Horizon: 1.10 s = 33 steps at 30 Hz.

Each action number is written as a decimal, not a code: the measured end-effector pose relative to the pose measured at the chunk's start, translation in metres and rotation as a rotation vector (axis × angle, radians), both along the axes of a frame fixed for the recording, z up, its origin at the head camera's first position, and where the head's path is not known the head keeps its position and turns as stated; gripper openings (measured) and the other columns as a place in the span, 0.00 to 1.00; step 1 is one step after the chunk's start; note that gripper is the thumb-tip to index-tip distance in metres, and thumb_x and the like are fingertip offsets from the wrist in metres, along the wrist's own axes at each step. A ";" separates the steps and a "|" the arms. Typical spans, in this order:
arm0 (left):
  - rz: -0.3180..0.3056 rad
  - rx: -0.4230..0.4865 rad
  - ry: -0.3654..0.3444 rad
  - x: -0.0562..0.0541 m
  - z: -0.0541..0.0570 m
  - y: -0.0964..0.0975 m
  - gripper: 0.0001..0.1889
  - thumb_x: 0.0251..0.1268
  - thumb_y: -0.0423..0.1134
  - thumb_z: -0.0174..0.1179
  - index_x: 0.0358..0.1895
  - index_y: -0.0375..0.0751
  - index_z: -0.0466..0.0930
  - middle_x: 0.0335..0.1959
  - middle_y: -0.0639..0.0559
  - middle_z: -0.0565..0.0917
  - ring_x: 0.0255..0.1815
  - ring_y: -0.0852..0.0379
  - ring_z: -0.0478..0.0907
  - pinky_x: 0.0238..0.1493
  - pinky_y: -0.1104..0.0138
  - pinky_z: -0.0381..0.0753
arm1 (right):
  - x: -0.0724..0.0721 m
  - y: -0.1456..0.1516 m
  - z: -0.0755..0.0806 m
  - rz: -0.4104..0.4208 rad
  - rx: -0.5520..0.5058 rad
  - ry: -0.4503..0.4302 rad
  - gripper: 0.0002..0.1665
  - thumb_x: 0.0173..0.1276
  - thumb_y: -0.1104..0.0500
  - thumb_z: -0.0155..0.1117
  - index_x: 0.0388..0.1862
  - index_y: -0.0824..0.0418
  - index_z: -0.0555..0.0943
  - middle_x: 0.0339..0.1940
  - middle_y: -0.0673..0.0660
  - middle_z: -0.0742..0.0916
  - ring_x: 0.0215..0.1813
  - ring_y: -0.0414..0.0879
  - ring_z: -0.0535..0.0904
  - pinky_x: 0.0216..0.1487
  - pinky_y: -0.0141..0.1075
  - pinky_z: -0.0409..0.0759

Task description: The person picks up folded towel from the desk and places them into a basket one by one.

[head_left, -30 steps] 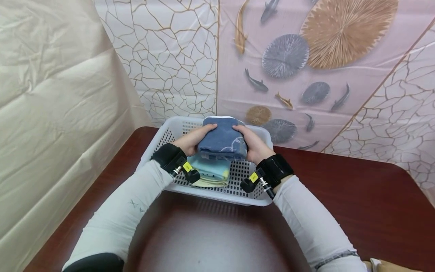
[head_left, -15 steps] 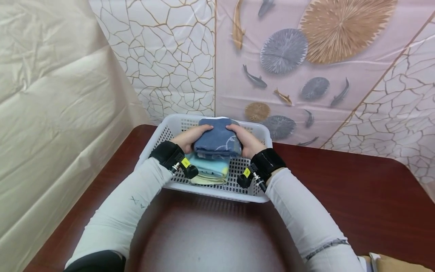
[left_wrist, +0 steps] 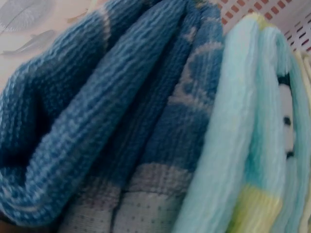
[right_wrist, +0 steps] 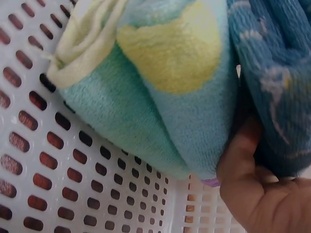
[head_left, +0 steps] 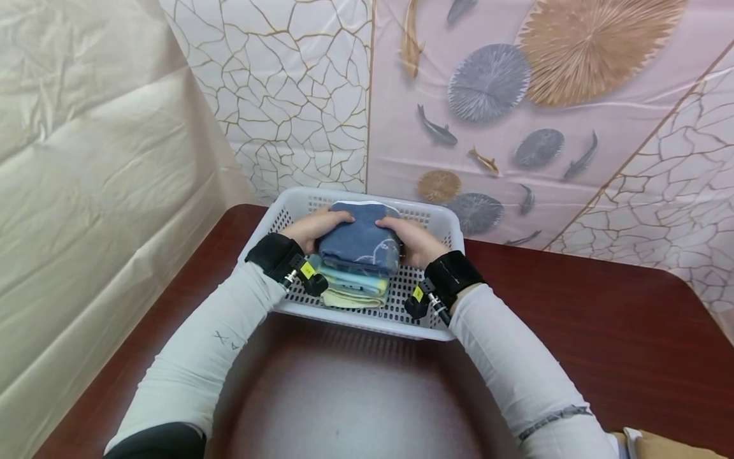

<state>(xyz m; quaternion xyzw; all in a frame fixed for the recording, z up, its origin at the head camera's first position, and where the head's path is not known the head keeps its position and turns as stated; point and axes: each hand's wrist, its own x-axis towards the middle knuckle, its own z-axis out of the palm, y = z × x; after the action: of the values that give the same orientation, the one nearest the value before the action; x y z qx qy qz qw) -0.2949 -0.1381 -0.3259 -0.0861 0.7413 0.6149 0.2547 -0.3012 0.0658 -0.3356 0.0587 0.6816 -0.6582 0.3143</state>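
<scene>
A folded blue towel (head_left: 360,237) lies between my two hands in the head view, on or just over a small stack. My left hand (head_left: 312,228) grips its left side, thumb on top. The right hand (head_left: 415,242) holds the right side the same way; its curled fingers (right_wrist: 241,160) show under the towel's edge in the right wrist view. Beneath are a folded light-blue towel (left_wrist: 233,107) with yellow patches and a pale yellow one (head_left: 352,299). The left wrist view shows the blue folds against the light-blue towel; the left fingers are hidden there.
The stack sits inside a white perforated plastic basket (head_left: 367,323) on a dark red-brown table (head_left: 573,306). Patterned cloth (head_left: 298,95) hangs right behind the basket, and a cream sheet (head_left: 103,159) rises on the left. A tan object (head_left: 671,444) is at the lower right edge.
Both hands have carried the blue towel slightly left and down, closer onto the light-blue towel. Their hold looks the same, and the basket has stayed in place.
</scene>
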 end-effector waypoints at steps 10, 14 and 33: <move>-0.090 -0.117 0.041 0.000 0.000 -0.004 0.35 0.75 0.50 0.48 0.78 0.42 0.47 0.61 0.39 0.72 0.44 0.53 0.78 0.41 0.64 0.84 | 0.003 -0.002 0.000 0.019 0.087 0.120 0.44 0.75 0.55 0.57 0.81 0.51 0.47 0.69 0.63 0.71 0.55 0.50 0.77 0.53 0.43 0.79; -0.093 -0.141 0.031 -0.001 -0.001 -0.006 0.37 0.76 0.56 0.46 0.79 0.44 0.46 0.64 0.38 0.72 0.49 0.51 0.78 0.46 0.61 0.83 | 0.003 -0.004 -0.001 0.039 0.111 0.164 0.44 0.74 0.55 0.58 0.81 0.48 0.47 0.72 0.64 0.69 0.61 0.55 0.75 0.56 0.46 0.79; -0.051 -0.276 0.178 -0.003 -0.010 -0.005 0.33 0.79 0.48 0.47 0.79 0.39 0.47 0.73 0.37 0.63 0.66 0.43 0.70 0.65 0.52 0.74 | 0.003 -0.002 -0.002 0.210 0.455 0.346 0.52 0.73 0.46 0.59 0.82 0.62 0.42 0.79 0.65 0.60 0.61 0.55 0.72 0.64 0.48 0.72</move>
<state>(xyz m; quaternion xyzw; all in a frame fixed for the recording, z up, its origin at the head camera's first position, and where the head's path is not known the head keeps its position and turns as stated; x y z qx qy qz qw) -0.2982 -0.1430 -0.3357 -0.0467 0.8403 0.5058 0.1894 -0.2983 0.0636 -0.3380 -0.0562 0.8572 -0.4530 0.2385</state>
